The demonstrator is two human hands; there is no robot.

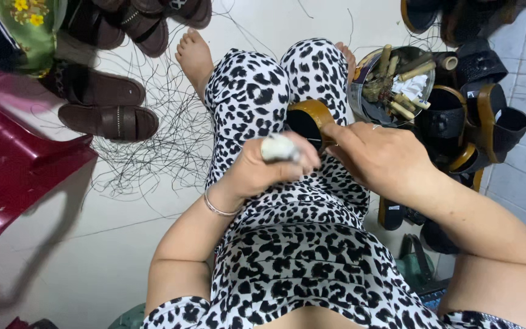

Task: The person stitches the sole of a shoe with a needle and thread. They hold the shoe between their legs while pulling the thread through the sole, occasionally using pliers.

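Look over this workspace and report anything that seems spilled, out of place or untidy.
Loose black threads lie scattered in a tangle across the pale floor beside the brown sandals, strewn rather than bundled. The round tin of tool handles looks crammed. The sandal held between the hands seems intact.

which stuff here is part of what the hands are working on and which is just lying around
In use:
left hand gripping a pale tool handle
right hand holding a tan-edged black sandal

Lying about:
brown sandals
tin of tools
loose black threads
red plastic chair
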